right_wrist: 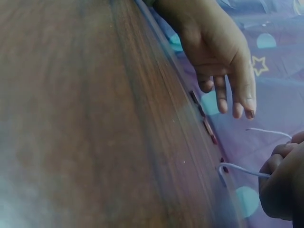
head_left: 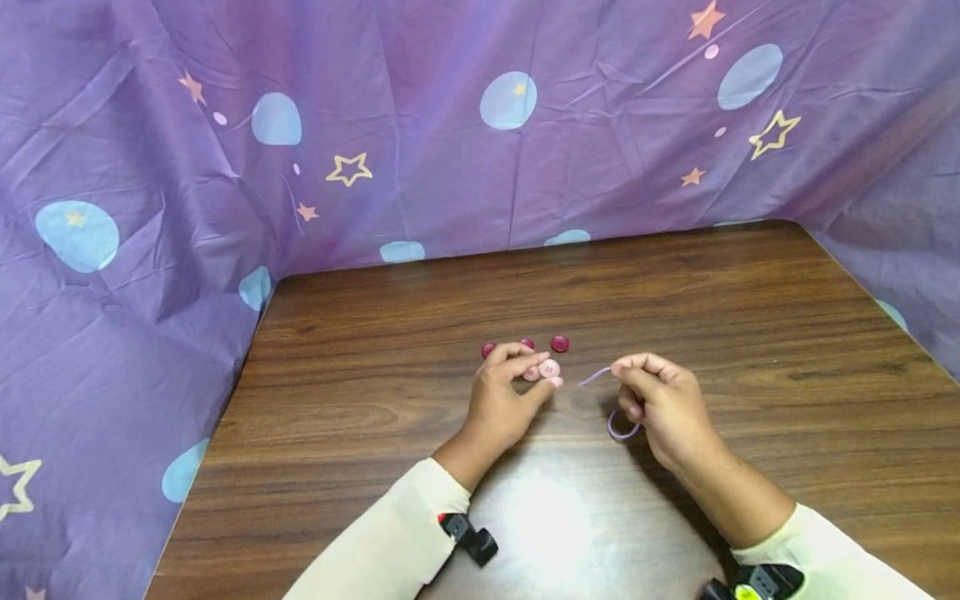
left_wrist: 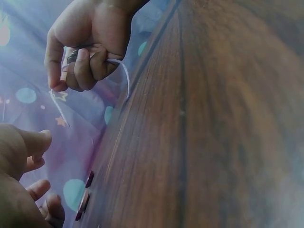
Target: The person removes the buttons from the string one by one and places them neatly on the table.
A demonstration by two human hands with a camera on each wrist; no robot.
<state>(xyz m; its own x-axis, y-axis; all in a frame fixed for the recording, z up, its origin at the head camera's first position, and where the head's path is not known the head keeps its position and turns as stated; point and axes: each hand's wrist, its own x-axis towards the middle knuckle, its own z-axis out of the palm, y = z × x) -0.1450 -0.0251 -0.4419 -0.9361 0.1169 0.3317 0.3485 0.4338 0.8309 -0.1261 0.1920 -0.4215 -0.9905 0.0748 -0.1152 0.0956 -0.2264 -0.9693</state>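
My right hand pinches a thin purple cord between thumb and fingertips. One short end of the cord sticks out to the left, and a loop hangs below the curled fingers. My left hand hovers over two pale pink buttons, thumb and fingers spread apart. In the left wrist view a gap shows between the left thumb and fingers, with nothing visible between them. Behind the left hand lie three dark red buttons, partly hidden by its fingers.
The buttons lie on a brown wood-grain table. A purple curtain with stars and blue dots hangs behind and beside it. Light glares off the table between the forearms. Each wrist wears a small black camera.
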